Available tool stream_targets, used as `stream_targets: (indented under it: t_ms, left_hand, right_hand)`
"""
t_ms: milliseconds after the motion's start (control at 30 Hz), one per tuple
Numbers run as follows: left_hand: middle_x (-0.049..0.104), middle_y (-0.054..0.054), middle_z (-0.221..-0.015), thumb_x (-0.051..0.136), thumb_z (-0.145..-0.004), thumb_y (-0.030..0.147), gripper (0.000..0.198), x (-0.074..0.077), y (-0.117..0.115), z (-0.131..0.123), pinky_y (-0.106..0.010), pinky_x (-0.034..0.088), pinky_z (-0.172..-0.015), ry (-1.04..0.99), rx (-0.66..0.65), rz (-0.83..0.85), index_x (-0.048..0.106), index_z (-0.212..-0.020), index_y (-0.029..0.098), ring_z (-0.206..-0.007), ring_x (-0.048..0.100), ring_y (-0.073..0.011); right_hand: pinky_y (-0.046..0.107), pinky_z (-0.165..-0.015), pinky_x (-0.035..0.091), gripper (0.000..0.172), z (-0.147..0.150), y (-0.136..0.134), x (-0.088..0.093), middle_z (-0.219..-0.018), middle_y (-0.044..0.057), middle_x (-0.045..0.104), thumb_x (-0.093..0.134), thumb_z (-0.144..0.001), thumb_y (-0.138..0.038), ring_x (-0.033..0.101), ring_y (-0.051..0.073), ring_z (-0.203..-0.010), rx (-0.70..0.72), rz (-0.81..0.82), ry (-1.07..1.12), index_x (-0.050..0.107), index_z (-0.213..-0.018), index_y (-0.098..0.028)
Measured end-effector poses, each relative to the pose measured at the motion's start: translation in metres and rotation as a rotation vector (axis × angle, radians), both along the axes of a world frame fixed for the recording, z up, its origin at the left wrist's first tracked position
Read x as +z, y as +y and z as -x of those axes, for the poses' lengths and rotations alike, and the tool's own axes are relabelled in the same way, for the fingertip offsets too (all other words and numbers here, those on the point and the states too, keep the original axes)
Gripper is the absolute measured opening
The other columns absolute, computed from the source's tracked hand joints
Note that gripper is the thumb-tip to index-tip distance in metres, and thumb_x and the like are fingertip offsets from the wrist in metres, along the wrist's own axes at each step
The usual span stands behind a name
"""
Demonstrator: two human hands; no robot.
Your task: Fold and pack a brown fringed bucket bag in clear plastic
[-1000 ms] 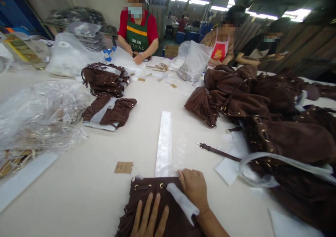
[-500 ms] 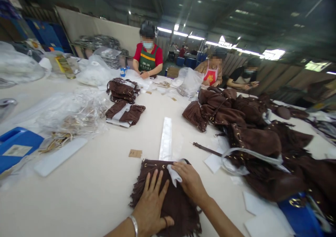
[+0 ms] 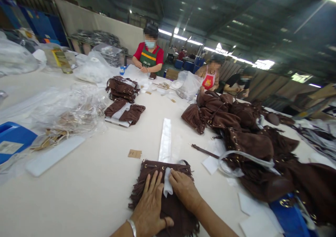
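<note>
A dark brown fringed bag [image 3: 173, 217] with gold eyelets along its top lies flat on the table in front of me. My left hand [image 3: 147, 205] rests on it palm down, fingers stretched out, a bracelet at the wrist. Beside it, my right hand [image 3: 185, 189] has its fingers curled at the edge of a white strip of soft wrapping [image 3: 168, 183], which it presses against the bag's upper middle. Beyond the bag's top edge a flat white strip [image 3: 165, 139] extends away from me. A small brown card tag [image 3: 134, 153] lies to the left.
Brown bags [image 3: 249, 146] are heaped on the right. Two folded fringed bags [image 3: 125, 111] sit ahead left, near crumpled clear plastic [image 3: 70, 107] and a blue container [image 3: 15, 139]. White sheets [image 3: 259, 223] lie front right. Three people sit or stand across the table.
My right hand has shifted left and slightly nearer, bringing the white strip of wrapping toward the bag's middle. My left hand stays flat on the bag. The view has tilted slightly.
</note>
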State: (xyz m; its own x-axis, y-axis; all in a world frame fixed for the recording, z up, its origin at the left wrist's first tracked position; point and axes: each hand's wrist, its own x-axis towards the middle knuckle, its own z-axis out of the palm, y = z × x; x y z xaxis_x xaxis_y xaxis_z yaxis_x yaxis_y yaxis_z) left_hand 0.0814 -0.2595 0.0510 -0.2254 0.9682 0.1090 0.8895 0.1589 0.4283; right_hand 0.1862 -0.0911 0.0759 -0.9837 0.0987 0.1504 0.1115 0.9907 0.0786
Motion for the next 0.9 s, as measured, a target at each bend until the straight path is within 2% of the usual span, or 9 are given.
stream_targets:
  t_ms: [100, 200, 300, 433, 533, 633, 733, 900]
  left_hand:
    - [0.009, -0.017, -0.158, 0.077, -0.061, 0.046, 0.114, -0.008, 0.001, 0.002, -0.059, 0.009, -0.118, 0.023, 0.002, -0.079, 0.015, -0.148, 0.006, -0.146, -0.002, -0.0336]
    - [0.011, -0.019, -0.157, 0.071, -0.067, 0.056, 0.117, -0.018, 0.004, 0.006, -0.061, 0.008, -0.116, 0.062, -0.06, -0.109, 0.004, -0.151, 0.011, -0.145, 0.002, -0.0366]
    - [0.009, -0.019, -0.157, 0.07, -0.066, 0.061, 0.117, -0.019, 0.007, 0.009, -0.063, 0.007, -0.115, 0.068, -0.097, -0.053, 0.005, -0.152, 0.015, -0.145, 0.002, -0.0392]
    - [0.0, -0.015, -0.158, 0.078, -0.061, 0.053, 0.121, -0.003, 0.006, 0.008, -0.061, 0.008, -0.116, 0.04, -0.08, 0.076, 0.005, -0.152, 0.019, -0.145, -0.003, -0.0379]
    - [0.0, -0.014, -0.159, 0.075, -0.065, 0.057, 0.115, 0.008, 0.004, 0.006, -0.06, 0.005, -0.117, 0.029, -0.093, 0.116, 0.009, -0.151, 0.019, -0.145, -0.005, -0.0355]
    - [0.004, -0.015, -0.159, 0.069, -0.07, 0.062, 0.107, 0.012, 0.003, 0.006, -0.059, 0.002, -0.117, 0.047, -0.11, 0.109, 0.014, -0.151, 0.018, -0.145, -0.006, -0.0336]
    - [0.006, -0.016, -0.159, 0.065, -0.073, 0.064, 0.103, 0.01, 0.002, 0.005, -0.058, -0.001, -0.117, 0.078, -0.116, 0.087, 0.017, -0.15, 0.016, -0.145, -0.006, -0.0335]
    - [0.013, -0.013, -0.159, 0.059, -0.077, 0.067, 0.101, 0.006, 0.0, 0.004, -0.059, -0.001, -0.117, 0.124, -0.139, 0.038, 0.014, -0.151, 0.015, -0.145, -0.005, -0.0345]
  right_hand:
    - [0.038, -0.089, 0.053, 0.027, 0.001, -0.001, 0.003, -0.123, 0.014, 0.061, 0.057, -0.087, -0.009, 0.061, 0.025, -0.104, 0.001, 0.001, -0.026, 0.059, -0.114, -0.015]
    - [0.04, -0.09, 0.053, 0.036, -0.002, -0.004, 0.001, -0.127, 0.018, 0.059, 0.06, -0.086, -0.01, 0.061, 0.028, -0.107, -0.006, -0.002, -0.033, 0.056, -0.121, -0.013]
    - [0.041, -0.092, 0.052, 0.038, -0.004, -0.005, 0.0, -0.132, 0.018, 0.055, 0.059, -0.086, -0.01, 0.059, 0.029, -0.112, -0.023, 0.024, -0.066, 0.055, -0.123, -0.014]
    - [0.04, -0.099, 0.049, 0.039, -0.006, -0.005, 0.007, -0.139, 0.016, 0.051, 0.051, -0.087, -0.007, 0.054, 0.027, -0.12, -0.055, 0.129, -0.101, 0.055, -0.125, -0.015]
    - [0.041, -0.102, 0.047, 0.043, -0.007, -0.004, 0.014, -0.14, 0.018, 0.049, 0.046, -0.085, -0.005, 0.052, 0.027, -0.124, -0.058, 0.194, -0.13, 0.054, -0.126, -0.011]
    - [0.042, -0.104, 0.044, 0.04, -0.009, -0.006, 0.019, -0.14, 0.017, 0.05, 0.044, -0.087, -0.007, 0.049, 0.026, -0.127, -0.063, 0.244, -0.129, 0.056, -0.125, -0.011]
    - [0.044, -0.108, 0.039, 0.038, -0.013, -0.012, 0.015, -0.141, 0.016, 0.05, 0.047, -0.092, -0.017, 0.045, 0.026, -0.131, -0.097, 0.275, -0.08, 0.055, -0.128, -0.014]
    - [0.046, -0.109, 0.038, 0.051, -0.024, -0.022, -0.005, -0.148, 0.016, 0.04, 0.053, -0.092, -0.025, 0.041, 0.027, -0.134, -0.169, 0.34, -0.021, 0.043, -0.14, -0.012]
